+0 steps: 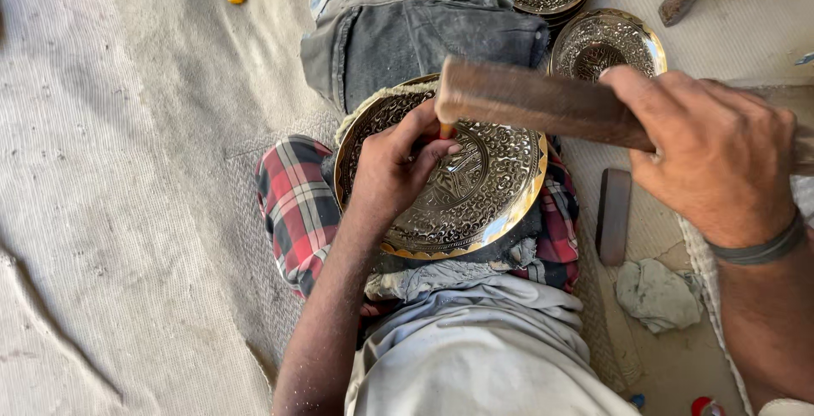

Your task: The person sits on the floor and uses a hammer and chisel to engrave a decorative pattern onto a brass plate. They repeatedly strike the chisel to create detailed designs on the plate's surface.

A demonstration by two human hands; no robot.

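left hand (392, 170) pinched a chisel (446, 130) on the brass plate (475, 204); right hand (708, 149) gripped the wooden mallet (526, 98); strikes needed to land squarely.

plate (475, 187): glossy embossed metal (brass-like) | mallet (534, 102): matt wood

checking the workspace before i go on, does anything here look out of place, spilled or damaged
Nothing looks spilled or broken. The engraved metal plate rests tilted on the lap, steadied by the left hand, while the right hand holds a wooden mallet over it. A crumpled rag lies loose on the floor.
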